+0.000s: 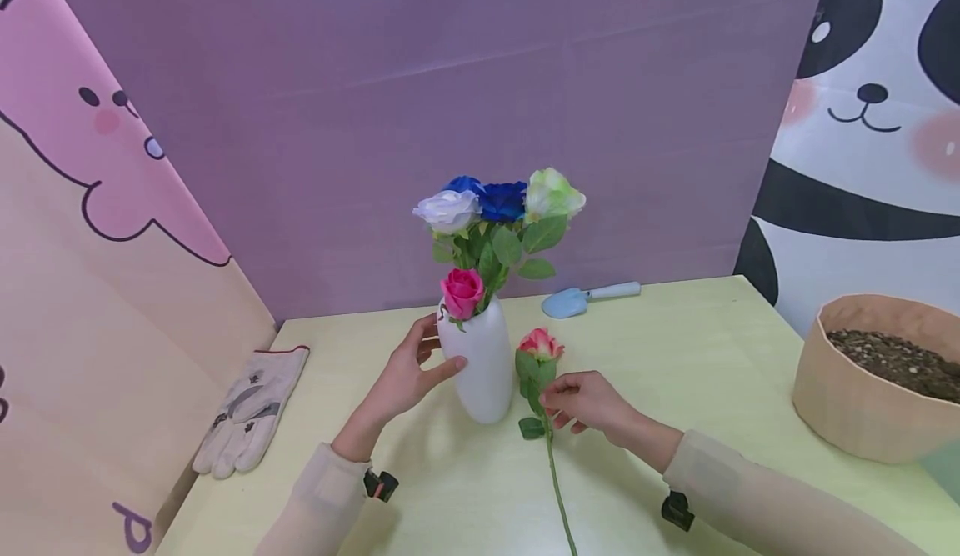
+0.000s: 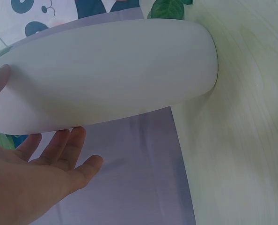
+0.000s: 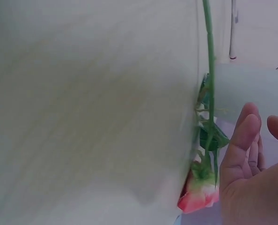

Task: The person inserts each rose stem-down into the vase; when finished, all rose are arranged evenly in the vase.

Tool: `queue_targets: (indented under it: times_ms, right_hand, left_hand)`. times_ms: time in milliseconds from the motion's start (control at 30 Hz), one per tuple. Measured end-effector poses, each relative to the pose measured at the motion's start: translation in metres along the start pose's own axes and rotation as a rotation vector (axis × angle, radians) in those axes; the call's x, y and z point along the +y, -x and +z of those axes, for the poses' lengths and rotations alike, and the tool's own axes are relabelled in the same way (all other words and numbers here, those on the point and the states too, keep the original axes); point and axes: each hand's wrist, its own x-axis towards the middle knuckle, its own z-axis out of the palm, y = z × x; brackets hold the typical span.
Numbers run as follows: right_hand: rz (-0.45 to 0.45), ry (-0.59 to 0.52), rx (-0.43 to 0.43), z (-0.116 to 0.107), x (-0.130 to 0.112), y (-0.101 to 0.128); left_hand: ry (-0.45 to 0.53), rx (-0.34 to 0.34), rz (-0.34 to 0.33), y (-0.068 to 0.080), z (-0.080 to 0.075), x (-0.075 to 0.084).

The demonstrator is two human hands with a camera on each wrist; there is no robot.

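Observation:
A white vase point(image 1: 487, 373) stands mid-table and holds a white rose point(image 1: 447, 210), blue roses point(image 1: 497, 199), a pale green rose point(image 1: 552, 193) and a low pink rose point(image 1: 462, 292). My left hand point(image 1: 440, 348) cups the vase's left side, thumb on its front. In the left wrist view the fingers point(image 2: 73, 143) lie straight, just off the vase point(image 2: 120, 70). A pink-red rose point(image 1: 540, 343) lies on the table right of the vase, its stem point(image 1: 558, 481) running toward me. My right hand point(image 1: 552, 404) sits at that stem below the leaves. The right wrist view shows the stem point(image 3: 210, 93) beside relaxed fingers point(image 3: 242, 140), not pinched.
White work gloves point(image 1: 251, 410) lie at the table's left edge. A pale blue trowel point(image 1: 588, 298) rests behind the vase by the purple backdrop. A brown paper pot of soil point(image 1: 862, 398) stands at the right. The table point(image 1: 712, 356) is pale yellow-green.

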Motion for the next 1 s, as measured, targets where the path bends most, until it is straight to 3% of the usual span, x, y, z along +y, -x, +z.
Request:
queue_targets:
  times_ms: [400,733,1000]
  right_hand:
    - [0.031,0.070,-0.046,0.007,0.017,0.004]
    - [0.047,0.047,-0.103,0.009,0.024,0.005]
    - [0.059,0.070,-0.101,0.013,0.025,0.002]
  left_hand:
    - [-0.009,0.002,-0.002,0.000,0.000,0.002]
    - [-0.004,0.004,0.004,0.000,0.000,0.002]
    - [-0.012,0.007,0.002,0.002,0.001,0.002]
